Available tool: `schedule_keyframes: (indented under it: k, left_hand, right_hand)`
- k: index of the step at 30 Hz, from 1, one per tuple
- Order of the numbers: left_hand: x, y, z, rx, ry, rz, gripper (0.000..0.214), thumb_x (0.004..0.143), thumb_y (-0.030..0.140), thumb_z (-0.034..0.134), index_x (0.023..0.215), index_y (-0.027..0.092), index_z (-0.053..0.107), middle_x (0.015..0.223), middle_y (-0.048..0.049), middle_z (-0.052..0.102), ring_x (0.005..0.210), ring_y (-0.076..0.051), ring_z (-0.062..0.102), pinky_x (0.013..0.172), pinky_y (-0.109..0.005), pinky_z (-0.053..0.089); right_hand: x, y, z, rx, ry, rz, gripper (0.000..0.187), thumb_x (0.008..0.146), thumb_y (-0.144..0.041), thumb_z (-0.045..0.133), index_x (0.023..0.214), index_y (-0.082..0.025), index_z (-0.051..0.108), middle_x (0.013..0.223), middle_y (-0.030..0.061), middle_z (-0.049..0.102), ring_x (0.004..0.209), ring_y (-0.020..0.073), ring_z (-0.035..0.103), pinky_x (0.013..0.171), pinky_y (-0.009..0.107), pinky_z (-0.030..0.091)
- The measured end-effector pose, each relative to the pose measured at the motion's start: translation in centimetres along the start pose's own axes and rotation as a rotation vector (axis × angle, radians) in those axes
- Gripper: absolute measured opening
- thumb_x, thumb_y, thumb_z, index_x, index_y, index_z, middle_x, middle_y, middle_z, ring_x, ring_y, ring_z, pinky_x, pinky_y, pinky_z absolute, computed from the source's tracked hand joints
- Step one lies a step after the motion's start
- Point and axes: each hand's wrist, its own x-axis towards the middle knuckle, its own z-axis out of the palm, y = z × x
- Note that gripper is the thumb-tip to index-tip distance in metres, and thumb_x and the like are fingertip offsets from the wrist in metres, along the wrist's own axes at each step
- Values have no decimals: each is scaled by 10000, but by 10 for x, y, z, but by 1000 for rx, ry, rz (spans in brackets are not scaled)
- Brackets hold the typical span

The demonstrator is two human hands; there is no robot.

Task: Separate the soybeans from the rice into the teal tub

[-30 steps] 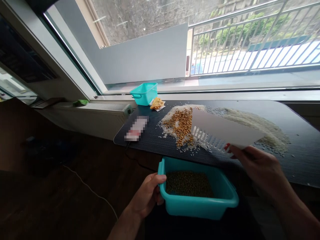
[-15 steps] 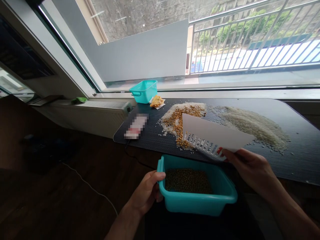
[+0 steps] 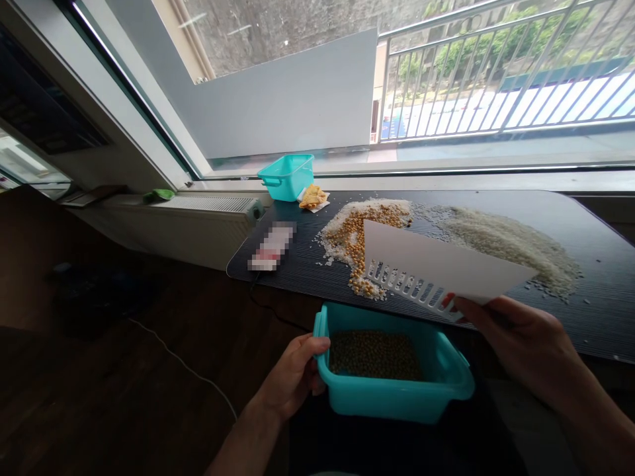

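Note:
My left hand grips the left rim of a teal plastic tub held below the front edge of the black table. The tub holds a layer of soybeans. My right hand is closed on a white slotted scoop, tilted above the table's front edge, its slotted side facing the tub. Behind the scoop lies a pile of yellow soybeans mixed with white rice. A wider heap of plain rice spreads to the right.
A second, smaller teal tub stands at the table's far left corner beside a yellow crumpled wrapper. A pink-and-white flat object lies near the left edge. A white radiator runs under the window. A cable crosses the dark floor.
The scoop drew slightly left and toward the table's front edge, over the bean pile, then rose a little. My left hand kept hold of the tub.

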Motion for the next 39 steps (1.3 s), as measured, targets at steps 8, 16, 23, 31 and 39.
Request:
schedule_keyframes:
  k: [8, 16, 23, 31, 39]
  left_hand:
    - [0, -1, -1, 4, 0, 13, 380, 673, 403, 722, 505, 177, 467, 388, 54, 398, 348, -63, 339, 363, -203, 210]
    - [-1, 0, -1, 1, -10, 11, 355, 690, 394, 711, 534, 176, 479, 409, 59, 394, 362, -65, 346, 375, -206, 238]
    - [0, -2, -4, -3, -19, 19, 349, 706, 378, 698, 530, 175, 476, 408, 56, 397, 363, -65, 354, 372, -202, 252]
    - [-1, -1, -1, 3, -5, 11, 354, 690, 390, 710, 525, 176, 481, 408, 56, 396, 358, -65, 351, 367, -204, 249]
    - [0, 3, 0, 14, -1, 14, 365, 686, 400, 709, 518, 178, 473, 399, 55, 395, 356, -65, 348, 368, -203, 242]
  right_hand:
    - [-1, 3, -3, -16, -47, 3, 369, 670, -553, 672, 846, -244, 772, 821, 55, 768, 749, 283, 704, 727, 419, 585]
    - [-7, 6, -20, -23, 7, 99, 368, 635, -545, 707, 846, -251, 776, 845, 36, 769, 785, 269, 702, 805, 392, 573]
    - [-12, 9, -19, 8, -2, 64, 281, 632, -497, 708, 783, -271, 781, 802, 20, 768, 737, 277, 708, 722, 385, 597]
    - [-11, -4, -21, 78, -19, 136, 290, 546, -463, 763, 751, -259, 788, 761, 13, 766, 700, 258, 705, 700, 341, 595]
    - [-12, -17, -20, 145, -43, 213, 364, 449, -498, 812, 695, -230, 787, 701, 38, 755, 618, 224, 673, 615, 295, 582]
